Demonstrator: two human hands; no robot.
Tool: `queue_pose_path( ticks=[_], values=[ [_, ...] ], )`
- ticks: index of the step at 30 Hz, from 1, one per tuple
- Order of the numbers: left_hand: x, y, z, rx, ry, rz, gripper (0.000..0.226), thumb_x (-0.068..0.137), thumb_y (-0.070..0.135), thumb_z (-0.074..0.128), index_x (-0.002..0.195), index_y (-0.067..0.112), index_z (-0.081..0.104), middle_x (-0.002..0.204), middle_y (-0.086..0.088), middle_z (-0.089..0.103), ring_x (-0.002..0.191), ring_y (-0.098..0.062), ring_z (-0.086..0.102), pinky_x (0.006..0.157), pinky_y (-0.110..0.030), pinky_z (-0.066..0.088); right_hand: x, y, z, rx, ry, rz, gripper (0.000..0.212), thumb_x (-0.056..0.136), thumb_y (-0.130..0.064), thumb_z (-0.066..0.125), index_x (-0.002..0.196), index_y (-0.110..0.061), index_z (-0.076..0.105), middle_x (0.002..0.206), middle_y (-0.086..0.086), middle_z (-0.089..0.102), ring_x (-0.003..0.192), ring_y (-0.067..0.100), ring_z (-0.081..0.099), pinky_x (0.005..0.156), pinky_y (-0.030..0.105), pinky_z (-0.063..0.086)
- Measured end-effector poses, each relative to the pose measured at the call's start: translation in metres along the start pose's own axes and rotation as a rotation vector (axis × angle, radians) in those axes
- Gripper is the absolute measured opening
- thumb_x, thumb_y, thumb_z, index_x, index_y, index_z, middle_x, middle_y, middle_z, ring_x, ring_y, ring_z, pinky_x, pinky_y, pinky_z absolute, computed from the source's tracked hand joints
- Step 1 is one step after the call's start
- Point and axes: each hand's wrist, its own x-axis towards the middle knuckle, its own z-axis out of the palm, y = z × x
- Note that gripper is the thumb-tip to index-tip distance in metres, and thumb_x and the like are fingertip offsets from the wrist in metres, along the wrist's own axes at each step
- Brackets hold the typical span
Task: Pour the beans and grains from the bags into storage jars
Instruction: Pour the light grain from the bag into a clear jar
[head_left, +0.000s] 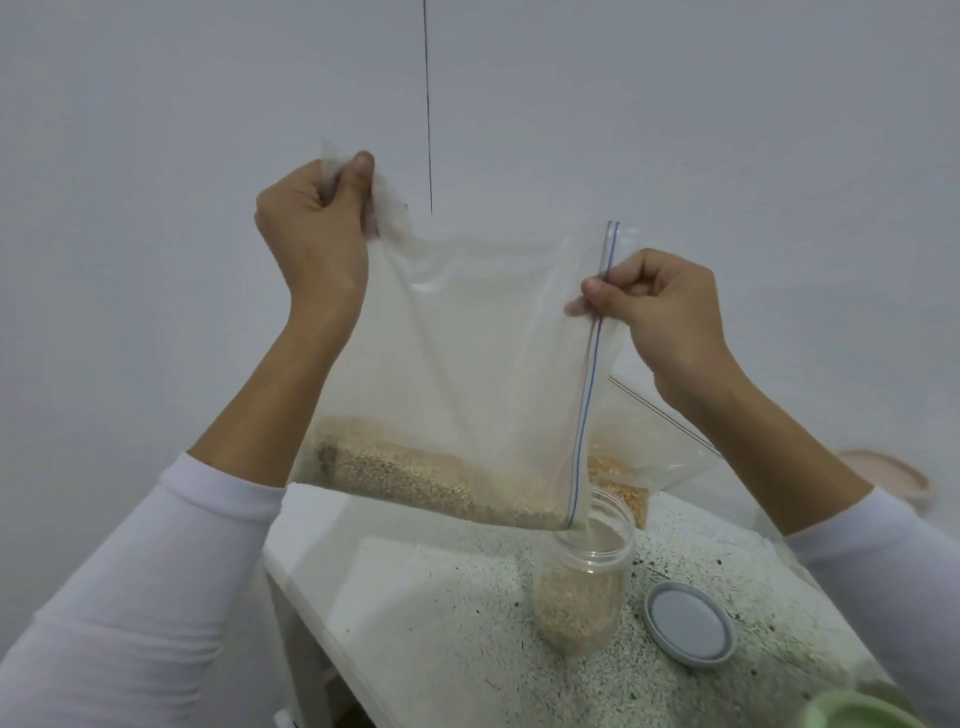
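Bag (467, 338) veils jar (584, 587) mouth; green thing (857, 713) cut off at corner

The speckled white countertop (447, 613) carried a clear plastic jar (584, 587) partly filled with pale grain. A grey lid (690, 630) lay flat just right of it. Behind the jar sat a bag of yellow kernels (621, 480).

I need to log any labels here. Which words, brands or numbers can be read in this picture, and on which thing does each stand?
None can be read.
bag: clear plastic, no print; only coloured zip lines.
jar: no label.
lid: plain grey.
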Motion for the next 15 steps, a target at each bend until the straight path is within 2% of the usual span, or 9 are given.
queue_pose_path(
  ticks=[2,3,4,5,6,8,11,14,15],
  values=[
    [-0.0004,0.0007,-0.0006,-0.026,0.014,0.009,0.047,0.084,0.026,0.065,0.048,0.019,0.036,0.051,-0.001,0.044,0.057,-0.042,0.057,0.051,-0.047,0.046,-0.0012,0.0005,0.0006,-0.008,-0.019,0.004,0.020,0.083,0.003,0.067,0.069,-0.006,0.056,0.065,0.008,0.069,0.063,0.012,0.070,0.068,0.021,0.053],
    [0.0011,-0.0004,-0.0013,-0.009,0.044,0.001,0.050,0.085,0.024,0.065,0.048,0.020,0.032,0.049,0.006,0.040,0.050,-0.035,0.051,0.048,-0.041,0.043,-0.0008,0.0000,0.0003,-0.003,0.001,-0.004,0.019,0.083,0.003,0.067,0.070,-0.005,0.056,0.066,0.010,0.069,0.063,0.012,0.070,0.069,0.021,0.054],
    [0.0015,-0.0012,-0.0018,0.001,0.056,-0.004,0.052,0.087,0.021,0.064,0.049,0.021,0.028,0.046,0.014,0.035,0.045,-0.020,0.041,0.047,-0.034,0.038,-0.0003,-0.0009,-0.0002,0.004,0.022,-0.013,0.018,0.083,0.003,0.067,0.070,-0.005,0.056,0.067,0.011,0.069,0.064,0.012,0.070,0.069,0.021,0.054],
    [0.0019,-0.0018,-0.0029,0.010,0.053,-0.006,0.054,0.087,0.020,0.064,0.049,0.021,0.027,0.044,0.016,0.031,0.045,-0.012,0.036,0.048,-0.031,0.034,0.0003,-0.0014,-0.0004,0.008,0.026,-0.017,0.020,0.083,0.003,0.067,0.069,-0.005,0.055,0.067,0.012,0.068,0.064,0.012,0.070,0.069,0.021,0.054],
    [0.0023,-0.0025,-0.0034,0.016,0.044,-0.004,0.053,0.087,0.022,0.064,0.049,0.019,0.028,0.046,0.014,0.033,0.047,-0.013,0.039,0.048,-0.034,0.035,0.0003,-0.0023,-0.0001,0.009,0.009,-0.013,0.021,0.083,0.004,0.066,0.068,-0.006,0.054,0.066,0.012,0.068,0.063,0.012,0.070,0.068,0.021,0.053],
    [0.0018,-0.0030,-0.0040,-0.001,0.018,0.000,0.050,0.085,0.028,0.065,0.050,0.009,0.035,0.051,0.001,0.040,0.051,-0.029,0.047,0.051,-0.046,0.042,-0.0004,-0.0028,0.0012,0.011,-0.011,0.000,0.026,0.083,0.004,0.066,0.066,-0.009,0.053,0.062,0.009,0.067,0.063,0.013,0.070,0.067,0.022,0.053],
    [0.0051,-0.0050,-0.0053,0.040,0.032,-0.008,0.051,0.086,0.026,0.064,0.051,0.015,0.029,0.047,0.014,0.033,0.050,-0.010,0.034,0.052,-0.039,0.029,-0.0007,-0.0009,0.0016,0.027,0.038,-0.005,0.026,0.083,0.004,0.066,0.066,-0.010,0.052,0.066,0.011,0.066,0.063,0.013,0.070,0.067,0.022,0.052],
    [0.0054,-0.0071,-0.0057,0.012,-0.010,0.001,0.051,0.084,0.033,0.065,0.053,0.002,0.039,0.053,-0.004,0.044,0.055,-0.021,0.048,0.052,-0.048,0.039,-0.0007,-0.0005,0.0031,0.016,-0.002,0.009,0.023,0.084,0.003,0.066,0.067,-0.008,0.054,0.061,0.005,0.068,0.062,0.013,0.070,0.067,0.024,0.053],
    [0.0058,-0.0066,-0.0058,0.020,0.018,-0.004,0.051,0.085,0.032,0.065,0.052,0.005,0.036,0.051,0.000,0.043,0.053,-0.017,0.045,0.051,-0.045,0.037,-0.0005,-0.0004,0.0027,0.028,0.012,0.006,0.023,0.084,0.003,0.066,0.067,-0.008,0.054,0.059,0.003,0.068,0.063,0.013,0.070,0.067,0.023,0.053]
  ],
)
